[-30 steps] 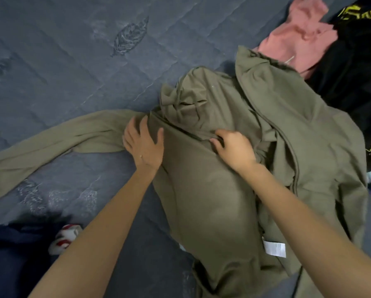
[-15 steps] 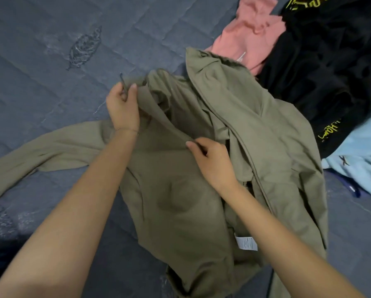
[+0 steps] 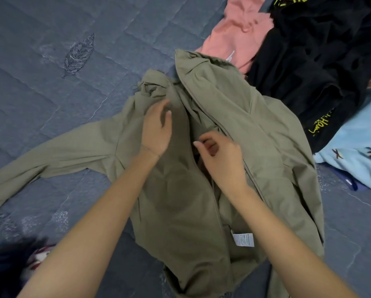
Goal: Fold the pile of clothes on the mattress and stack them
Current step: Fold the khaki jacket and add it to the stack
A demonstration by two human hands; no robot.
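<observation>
Mattress spreads L of olive jacket; L hand loose-fingered over it, R hand curled by zip, grip unclear.

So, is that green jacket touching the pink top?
Touching. The head view shows the olive jacket overlapping the pink top at its upper edge.

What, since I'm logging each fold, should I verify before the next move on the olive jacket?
1. Olive jacket lying flat: not ok, bunched near the collar.
2. Outstretched sleeve straight on the mattress: ok.
3. Other sleeve located: cannot tell, hidden.
4. Left hand free: ok, fingers relaxed over the chest.
5. Right hand gripping the zip edge: cannot tell, fingers curled there.
6. Jacket apart from pile: not ok, touches pink garment.
</observation>
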